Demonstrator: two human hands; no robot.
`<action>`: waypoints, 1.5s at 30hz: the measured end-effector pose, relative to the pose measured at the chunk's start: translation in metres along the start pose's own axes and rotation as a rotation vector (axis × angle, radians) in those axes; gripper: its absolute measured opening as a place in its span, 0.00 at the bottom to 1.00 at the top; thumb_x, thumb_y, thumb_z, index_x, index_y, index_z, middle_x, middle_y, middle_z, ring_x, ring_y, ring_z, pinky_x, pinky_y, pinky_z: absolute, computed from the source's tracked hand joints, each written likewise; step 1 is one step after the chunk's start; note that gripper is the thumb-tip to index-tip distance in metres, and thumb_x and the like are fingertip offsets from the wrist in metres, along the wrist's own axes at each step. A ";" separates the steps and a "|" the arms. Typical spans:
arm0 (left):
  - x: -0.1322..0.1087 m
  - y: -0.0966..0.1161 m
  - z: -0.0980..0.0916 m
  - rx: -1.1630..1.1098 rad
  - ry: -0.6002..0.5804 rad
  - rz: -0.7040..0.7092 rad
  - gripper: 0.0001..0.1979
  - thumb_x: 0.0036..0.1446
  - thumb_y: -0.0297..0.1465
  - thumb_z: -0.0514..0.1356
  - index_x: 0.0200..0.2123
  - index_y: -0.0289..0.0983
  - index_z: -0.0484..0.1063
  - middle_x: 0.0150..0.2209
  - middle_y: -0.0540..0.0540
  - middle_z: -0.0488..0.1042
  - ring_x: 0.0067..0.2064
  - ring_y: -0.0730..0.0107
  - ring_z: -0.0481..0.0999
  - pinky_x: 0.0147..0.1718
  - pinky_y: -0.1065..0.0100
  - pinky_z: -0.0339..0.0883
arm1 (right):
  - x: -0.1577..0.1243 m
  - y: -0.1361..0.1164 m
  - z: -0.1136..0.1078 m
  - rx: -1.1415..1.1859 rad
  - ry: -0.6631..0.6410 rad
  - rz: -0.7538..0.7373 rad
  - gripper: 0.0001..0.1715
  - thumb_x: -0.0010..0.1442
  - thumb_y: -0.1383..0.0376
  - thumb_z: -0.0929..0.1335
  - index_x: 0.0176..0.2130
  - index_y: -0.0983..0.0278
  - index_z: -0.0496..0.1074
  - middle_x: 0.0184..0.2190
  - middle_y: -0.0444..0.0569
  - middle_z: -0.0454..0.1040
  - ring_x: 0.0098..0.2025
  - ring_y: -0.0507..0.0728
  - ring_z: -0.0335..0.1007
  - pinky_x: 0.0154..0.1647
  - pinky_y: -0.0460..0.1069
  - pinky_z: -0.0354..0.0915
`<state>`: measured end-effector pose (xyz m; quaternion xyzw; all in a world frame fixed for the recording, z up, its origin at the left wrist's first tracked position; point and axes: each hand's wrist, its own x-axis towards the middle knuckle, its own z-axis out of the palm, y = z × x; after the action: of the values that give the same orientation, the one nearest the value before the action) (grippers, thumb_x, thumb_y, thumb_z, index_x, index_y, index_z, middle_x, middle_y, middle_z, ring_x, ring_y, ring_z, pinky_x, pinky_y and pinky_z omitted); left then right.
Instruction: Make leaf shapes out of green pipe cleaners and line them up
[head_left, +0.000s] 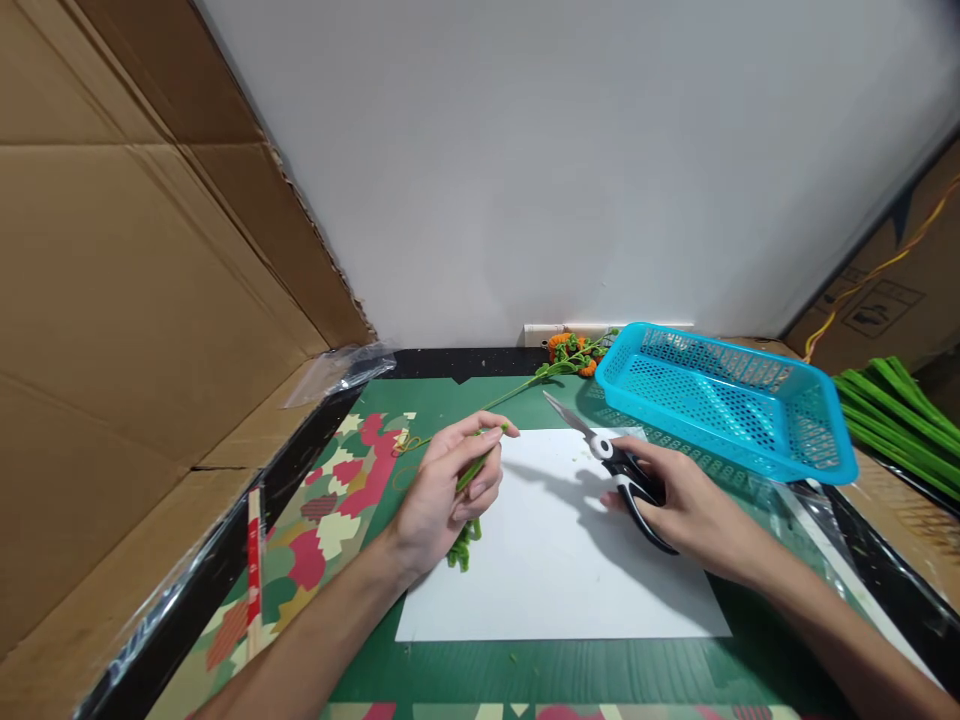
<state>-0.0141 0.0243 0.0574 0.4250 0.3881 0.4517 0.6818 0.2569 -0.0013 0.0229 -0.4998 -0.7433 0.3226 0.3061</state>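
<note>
Green mat [450, 670] covers the table, with white paper [555, 590] lying on it. Both hands are over the paper's far half.

Left hand [439, 500]: fingers curled, thumb and fingertips pinching a green stem [469, 470] at the paper's left edge. A fuzzy green curl [463, 550] shows under the palm.

Right hand [690, 515]: closed around the black handles of the scissors [611, 462], which rest on the paper. The blades are together, pointing far-left.

Beyond the fingers, the stem thins and runs up to an orange flower [570, 348] at the table's far edge. A blue basket [825, 468] stands just right of the flower, past the scissors. Green rods [900, 410] lie far right. Cardboard [135, 300] stands on the left.
</note>
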 end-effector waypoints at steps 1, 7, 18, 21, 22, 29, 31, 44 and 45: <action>0.000 -0.001 0.001 -0.019 0.000 -0.014 0.06 0.66 0.34 0.64 0.40 0.37 0.74 0.17 0.61 0.57 0.16 0.84 0.42 0.13 0.82 0.40 | 0.000 0.001 0.002 -0.040 0.020 -0.007 0.25 0.68 0.61 0.70 0.62 0.62 0.73 0.35 0.46 0.81 0.31 0.56 0.73 0.31 0.48 0.67; -0.002 -0.014 0.007 -0.014 -0.041 -0.044 0.09 0.68 0.37 0.64 0.39 0.39 0.70 0.17 0.62 0.53 0.18 0.82 0.39 0.14 0.81 0.37 | -0.003 0.013 0.011 -0.351 0.132 -0.061 0.35 0.66 0.70 0.67 0.70 0.59 0.67 0.46 0.51 0.85 0.38 0.61 0.84 0.37 0.52 0.75; -0.008 -0.029 0.012 -0.067 -0.109 -0.137 0.09 0.70 0.38 0.61 0.39 0.39 0.70 0.16 0.63 0.50 0.17 0.81 0.39 0.14 0.79 0.35 | 0.002 0.024 0.015 -0.389 0.172 -0.022 0.33 0.59 0.73 0.69 0.62 0.60 0.73 0.54 0.54 0.82 0.50 0.65 0.83 0.47 0.55 0.77; -0.009 -0.033 0.014 -0.023 -0.102 -0.160 0.09 0.70 0.39 0.62 0.45 0.41 0.70 0.16 0.65 0.48 0.18 0.80 0.36 0.14 0.79 0.34 | 0.002 0.021 0.015 -0.381 0.151 -0.040 0.29 0.62 0.73 0.68 0.61 0.58 0.74 0.53 0.53 0.81 0.49 0.64 0.82 0.46 0.54 0.76; -0.009 -0.034 0.015 -0.011 -0.102 -0.163 0.09 0.69 0.39 0.62 0.45 0.41 0.70 0.15 0.65 0.48 0.18 0.80 0.36 0.14 0.79 0.33 | 0.002 0.020 0.016 -0.392 0.149 -0.034 0.29 0.62 0.73 0.68 0.61 0.58 0.74 0.52 0.53 0.81 0.48 0.64 0.82 0.46 0.54 0.76; -0.009 -0.040 0.018 0.106 -0.149 -0.116 0.12 0.71 0.43 0.59 0.47 0.40 0.70 0.15 0.64 0.51 0.18 0.79 0.38 0.15 0.76 0.36 | 0.003 0.018 0.012 -0.487 0.135 0.061 0.29 0.63 0.73 0.72 0.61 0.57 0.78 0.48 0.53 0.80 0.49 0.66 0.79 0.48 0.57 0.74; -0.009 -0.042 0.019 0.120 -0.153 -0.116 0.15 0.72 0.43 0.56 0.51 0.40 0.69 0.17 0.63 0.53 0.19 0.77 0.39 0.17 0.75 0.36 | 0.004 0.017 0.010 -0.495 0.137 0.094 0.28 0.63 0.72 0.72 0.60 0.57 0.79 0.48 0.53 0.79 0.49 0.66 0.78 0.48 0.56 0.73; -0.024 -0.049 0.017 0.819 -0.244 0.075 0.31 0.72 0.38 0.55 0.74 0.53 0.51 0.50 0.46 0.72 0.42 0.62 0.71 0.43 0.62 0.65 | 0.006 0.016 0.006 -0.307 0.123 0.106 0.27 0.63 0.76 0.70 0.59 0.60 0.78 0.51 0.54 0.79 0.51 0.64 0.78 0.53 0.56 0.72; -0.025 -0.049 0.017 0.853 -0.256 0.078 0.31 0.72 0.38 0.55 0.74 0.55 0.50 0.53 0.45 0.71 0.44 0.61 0.72 0.45 0.61 0.66 | 0.006 0.016 0.006 -0.301 0.121 0.106 0.26 0.64 0.75 0.70 0.58 0.59 0.79 0.51 0.53 0.79 0.51 0.64 0.79 0.52 0.56 0.72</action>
<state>0.0082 -0.0145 0.0216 0.7350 0.4359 0.2201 0.4705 0.2587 0.0080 0.0077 -0.5970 -0.7360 0.1928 0.2545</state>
